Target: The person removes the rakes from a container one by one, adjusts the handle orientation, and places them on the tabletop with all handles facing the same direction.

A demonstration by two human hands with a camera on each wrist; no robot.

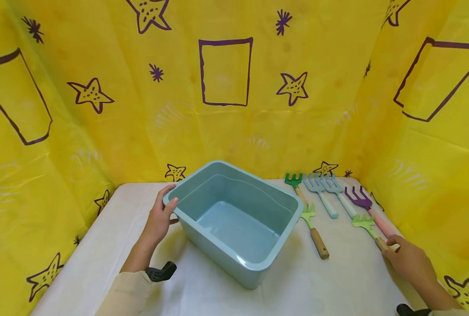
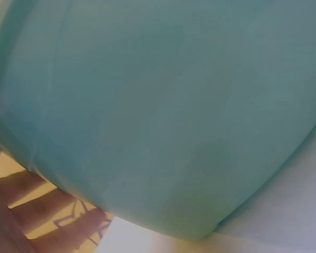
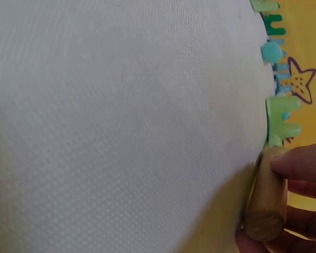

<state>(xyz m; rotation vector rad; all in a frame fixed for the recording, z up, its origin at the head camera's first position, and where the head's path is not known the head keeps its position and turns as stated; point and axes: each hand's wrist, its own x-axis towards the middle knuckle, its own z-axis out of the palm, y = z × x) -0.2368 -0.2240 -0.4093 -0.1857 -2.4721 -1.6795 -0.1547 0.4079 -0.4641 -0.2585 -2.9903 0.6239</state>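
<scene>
A blue-grey plastic bin stands at an angle on the white table. My left hand grips its left corner, thumb over the rim and fingers around the outside; the left wrist view shows the bin's outer wall filling most of the picture. Over at the right, my right hand pinches the wooden handle of a light green hand rake. That rake lies partly across a purple hand rake with a pink handle.
Between bin and right hand lie another light green rake, a dark green one and two light blue ones. A yellow patterned sheet walls the white table at the back and both sides.
</scene>
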